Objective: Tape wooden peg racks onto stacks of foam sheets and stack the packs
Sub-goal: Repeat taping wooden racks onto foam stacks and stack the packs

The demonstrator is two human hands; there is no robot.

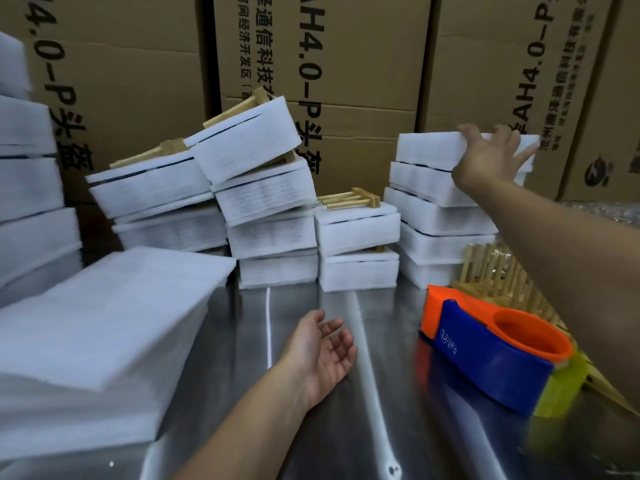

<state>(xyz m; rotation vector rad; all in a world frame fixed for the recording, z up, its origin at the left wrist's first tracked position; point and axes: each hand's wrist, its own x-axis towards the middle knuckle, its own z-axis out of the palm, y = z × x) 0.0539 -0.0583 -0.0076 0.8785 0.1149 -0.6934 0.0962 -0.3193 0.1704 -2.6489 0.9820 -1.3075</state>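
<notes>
1. Two bare hands in view. The right hand (491, 157) is raised to the back right and lies flat on the top pack (429, 150), fingers spread against the foam, not curled round it.
2. That pack sits on top of the right stack of packs (440, 216), which stands at the back of the steel table (311, 427), against the cardboard boxes (346, 64).
3. The left hand (322, 348) is low over the table, palm up, fingers loosely relaxed, holding nothing.
4. Just left of the right stack is a short stack of two packs (356, 251). A wooden peg rack (349, 199) lies on its top, pegs pointing left.
5. Further left, more packs are piled unevenly. The top one (242, 140) is tilted, with wooden rack ends sticking out at its upper side.
6. A pile of loose foam sheets (97, 323) lies at the front left, near the left arm.
7. An orange and blue tape dispenser (485, 348) rests on the table at the right, under the right forearm.
8. Loose peg racks (491, 271) lie behind the dispenser, partly hidden by the arm.
9. More foam stacks (27, 168) stand at the far left edge.
</notes>
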